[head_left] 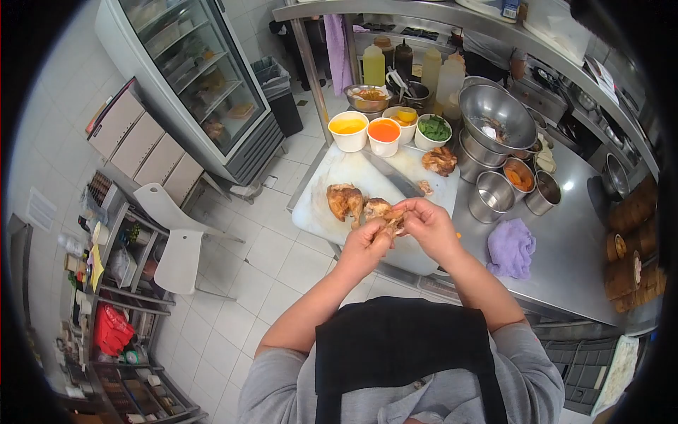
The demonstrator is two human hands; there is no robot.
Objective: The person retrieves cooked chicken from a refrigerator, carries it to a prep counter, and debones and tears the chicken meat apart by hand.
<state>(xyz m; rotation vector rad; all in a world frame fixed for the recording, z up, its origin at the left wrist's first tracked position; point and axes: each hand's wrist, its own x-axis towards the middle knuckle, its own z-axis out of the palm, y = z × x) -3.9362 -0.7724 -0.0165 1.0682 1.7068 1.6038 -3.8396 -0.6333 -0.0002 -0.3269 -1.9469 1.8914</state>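
My left hand (pixel 366 247) and my right hand (pixel 426 225) meet over the near edge of a white cutting board (pixel 318 191). Between them both pinch a piece of roast chicken (pixel 393 220), partly covered by my fingers. Just beyond it lies another browned chicken piece (pixel 376 207). A roast chicken leg (pixel 345 201) rests on the board left of my hands. Farther back on the board are a knife (pixel 395 174), a small meat scrap (pixel 425 187) and a larger browned chicken piece (pixel 439 161).
Behind the board stand tubs of yellow sauce (pixel 348 127), orange sauce (pixel 384 132) and green leaves (pixel 433 129), with several squeeze bottles (pixel 373 65). To the right are a large steel bowl (pixel 498 113), steel pots (pixel 492 196) and a purple cloth (pixel 510 248). A white chair (pixel 176 265) stands left.
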